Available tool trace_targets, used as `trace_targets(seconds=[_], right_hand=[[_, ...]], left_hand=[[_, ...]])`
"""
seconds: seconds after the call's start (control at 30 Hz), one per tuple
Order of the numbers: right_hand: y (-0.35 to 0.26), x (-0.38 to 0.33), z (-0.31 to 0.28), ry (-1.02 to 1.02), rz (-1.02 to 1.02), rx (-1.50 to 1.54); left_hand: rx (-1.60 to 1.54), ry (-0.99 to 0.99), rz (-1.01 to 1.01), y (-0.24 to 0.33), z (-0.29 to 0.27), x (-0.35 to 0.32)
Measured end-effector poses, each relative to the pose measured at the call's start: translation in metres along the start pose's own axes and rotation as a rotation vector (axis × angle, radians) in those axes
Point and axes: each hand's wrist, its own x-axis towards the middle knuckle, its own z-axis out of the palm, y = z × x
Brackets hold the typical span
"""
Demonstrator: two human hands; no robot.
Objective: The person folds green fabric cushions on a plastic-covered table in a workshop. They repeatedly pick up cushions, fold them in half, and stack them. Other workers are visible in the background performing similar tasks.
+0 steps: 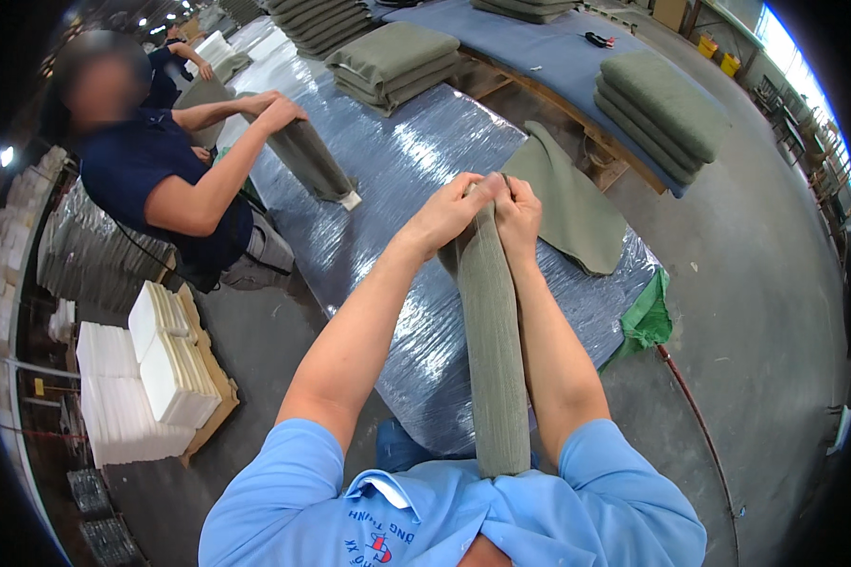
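Note:
A grey-green fabric cushion [494, 350] stands on its narrow edge between my forearms, its near end against my shirt. My left hand [447, 217] and my right hand [518, 219] meet at its far end, with fingers curled tightly around the fabric there. Just beyond my right hand, a loose grey-green fabric piece [577, 203] lies flat over the corner of the plastic-wrapped table [416, 326]. Whatever fills the cushion is hidden by the fabric.
At left, a co-worker [175, 189] grips a similar cushion [312, 161] with a white corner showing. Folded stacks lie on the wrapped table [392, 61] and blue table [657, 109]. White foam blocks [151, 378] stand lower left. Green cloth [648, 317] and a hose [695, 397] are at right.

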Motion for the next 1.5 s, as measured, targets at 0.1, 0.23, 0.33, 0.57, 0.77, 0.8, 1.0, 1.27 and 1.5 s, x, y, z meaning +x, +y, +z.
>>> trace_targets(seconds=[0.1,0.23,0.33,0.57,0.77,0.8,1.0,1.27,1.5], right_hand=[[0.005,0.006,0.003,-0.027,0.013,-0.059],[-0.013,-0.008,-0.004,0.053,0.074,-0.031],[-0.035,-0.053,-0.045,-0.079,0.064,0.152],[-0.132,-0.195,-0.169,-0.311,-0.029,0.406],[-0.158,-0.196,-0.156,-0.275,-0.297,-0.132],[-0.163,-0.191,-0.151,-0.273,-0.299,-0.146],[-0.168,-0.162,-0.128,-0.281,-0.266,-0.173],[-0.169,-0.158,-0.112,-0.343,-0.254,-0.109],[-0.142,-0.191,-0.084,-0.358,-0.216,0.188]], left_hand=[[0.056,0.012,-0.009,0.006,0.002,-0.013],[-0.107,0.096,0.055,-0.004,0.005,-0.007],[-0.024,0.099,0.012,-0.018,-0.009,0.011],[-0.027,0.227,-0.051,-0.014,-0.008,0.058],[0.111,0.365,-0.045,-0.024,-0.019,0.099],[0.230,0.465,-0.035,-0.023,-0.027,0.101],[0.123,0.614,-0.022,-0.033,-0.017,0.048],[-0.421,0.170,0.294,-0.007,0.063,-0.148],[0.059,0.339,0.622,0.008,0.072,-0.233]])
